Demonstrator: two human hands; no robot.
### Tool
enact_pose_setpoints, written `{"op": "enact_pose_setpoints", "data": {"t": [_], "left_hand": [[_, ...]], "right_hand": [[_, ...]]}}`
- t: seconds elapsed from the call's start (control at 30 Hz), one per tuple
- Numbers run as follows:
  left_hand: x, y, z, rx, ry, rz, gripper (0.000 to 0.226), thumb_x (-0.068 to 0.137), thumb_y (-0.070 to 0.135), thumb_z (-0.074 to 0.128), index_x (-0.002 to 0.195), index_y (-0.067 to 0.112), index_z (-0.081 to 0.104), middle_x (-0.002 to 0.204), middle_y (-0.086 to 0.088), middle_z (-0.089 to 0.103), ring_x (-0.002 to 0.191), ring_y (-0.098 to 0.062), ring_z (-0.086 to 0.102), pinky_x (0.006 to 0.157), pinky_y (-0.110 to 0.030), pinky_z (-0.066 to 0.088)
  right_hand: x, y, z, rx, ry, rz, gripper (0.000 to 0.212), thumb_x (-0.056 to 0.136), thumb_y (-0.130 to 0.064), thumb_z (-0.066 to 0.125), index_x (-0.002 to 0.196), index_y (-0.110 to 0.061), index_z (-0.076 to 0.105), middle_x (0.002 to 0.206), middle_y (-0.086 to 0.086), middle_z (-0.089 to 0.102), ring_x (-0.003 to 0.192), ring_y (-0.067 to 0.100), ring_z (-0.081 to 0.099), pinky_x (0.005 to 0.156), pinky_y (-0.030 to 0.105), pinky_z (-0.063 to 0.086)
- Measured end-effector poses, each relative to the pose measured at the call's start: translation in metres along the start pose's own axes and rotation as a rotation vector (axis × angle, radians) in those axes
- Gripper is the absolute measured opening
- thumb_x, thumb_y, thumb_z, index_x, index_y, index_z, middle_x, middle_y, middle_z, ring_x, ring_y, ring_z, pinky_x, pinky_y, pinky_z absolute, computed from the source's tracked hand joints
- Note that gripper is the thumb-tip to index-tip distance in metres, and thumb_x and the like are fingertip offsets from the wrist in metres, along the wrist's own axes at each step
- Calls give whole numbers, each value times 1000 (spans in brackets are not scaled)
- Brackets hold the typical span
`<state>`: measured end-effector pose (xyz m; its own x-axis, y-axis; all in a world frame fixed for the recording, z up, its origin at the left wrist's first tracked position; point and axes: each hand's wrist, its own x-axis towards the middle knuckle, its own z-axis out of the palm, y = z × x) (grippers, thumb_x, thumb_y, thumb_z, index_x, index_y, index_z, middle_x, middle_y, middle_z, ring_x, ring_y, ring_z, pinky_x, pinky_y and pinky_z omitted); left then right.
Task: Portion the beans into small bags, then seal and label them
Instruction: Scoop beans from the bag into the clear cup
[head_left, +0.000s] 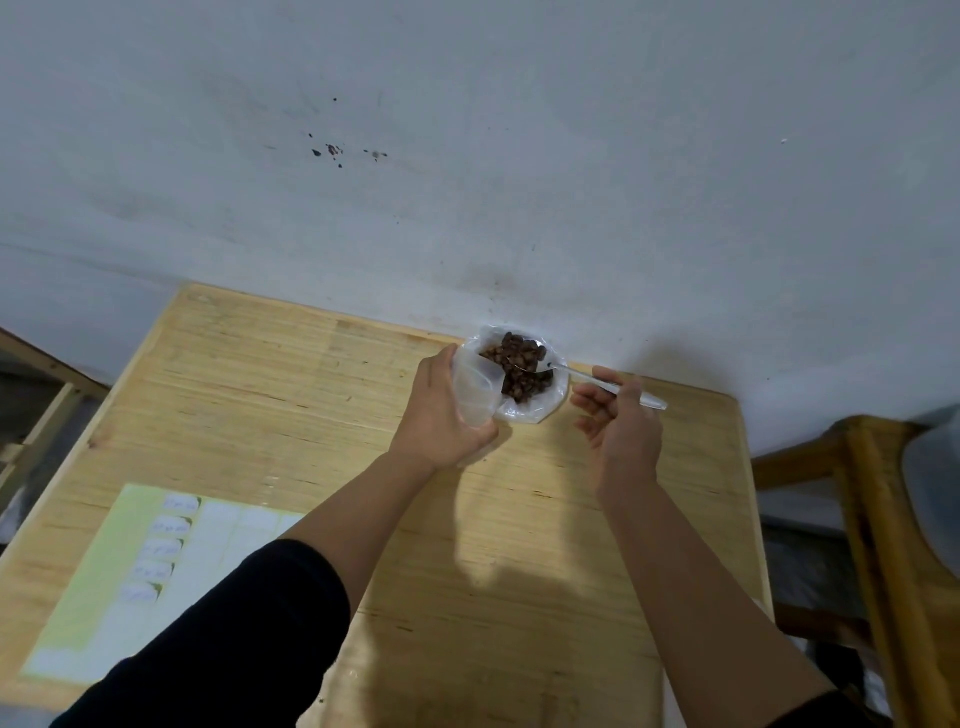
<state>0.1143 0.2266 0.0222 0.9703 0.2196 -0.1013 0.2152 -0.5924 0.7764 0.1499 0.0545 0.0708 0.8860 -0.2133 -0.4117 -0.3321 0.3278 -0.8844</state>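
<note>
- My left hand (441, 410) grips a small clear floppy bag (470, 392), mouth up.
- My right hand (618, 421) pinches a clear plastic spoon (597, 382), bowl in the beans (519, 369): dark, glossy, in an open plastic wrap at the wooden table (291, 395)'s 12 o'clock edge, against the wall.
- Label sheet (130, 571) lies at 8 o'clock; wooden chair (872, 519) at 3 o'clock.

Nothing is reading clearly from here. Five small white labels (162, 546) are sitting in a column on the green-edged label sheet (98, 561), each carrying a short handwritten line, but the writing is blurring beyond reading.
</note>
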Motion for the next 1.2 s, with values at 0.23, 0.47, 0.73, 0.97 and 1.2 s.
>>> {"op": "enact_pose_setpoints", "data": {"t": [0.23,0.47,0.73,0.97,1.2], "left_hand": [[-4,-4,-4,6,-8,21,104,67,38,79,146,14,17,135,-4,32,124,-15,33,99,-18,27],[-7,-3,-5,-7,-26,48,104,69,40,78,147,14,15,138,-3,31,126,-13,33,100,-15,23],[-11,-8,-8,-40,6,37,103,68,36,77,148,16,15,138,-3,32,127,-12,33,100,-17,25],[-11,-8,-3,-45,29,29,99,70,32,77,147,15,17,137,-3,33,128,-12,34,102,-17,25],[-10,-6,-3,-41,20,18,102,69,34,77,148,16,15,137,-3,33,126,-11,34,105,-20,28]], "right_hand": [[-17,5,-2,-80,-161,-51,36,102,-24,32,87,-11,62,64,3,66,54,10,61,39,18,42],[-23,5,-7,-157,-314,-141,28,99,-20,39,90,-12,64,71,1,67,65,11,63,43,18,43],[-7,20,-10,-274,23,-187,28,100,-22,39,89,-19,65,74,5,65,57,4,61,42,22,46],[3,51,2,-382,42,-123,25,99,-22,42,87,-23,64,78,4,68,54,5,62,47,30,50],[8,43,8,-121,169,128,26,97,-18,43,84,-11,64,67,2,69,51,8,63,41,18,45]]}}
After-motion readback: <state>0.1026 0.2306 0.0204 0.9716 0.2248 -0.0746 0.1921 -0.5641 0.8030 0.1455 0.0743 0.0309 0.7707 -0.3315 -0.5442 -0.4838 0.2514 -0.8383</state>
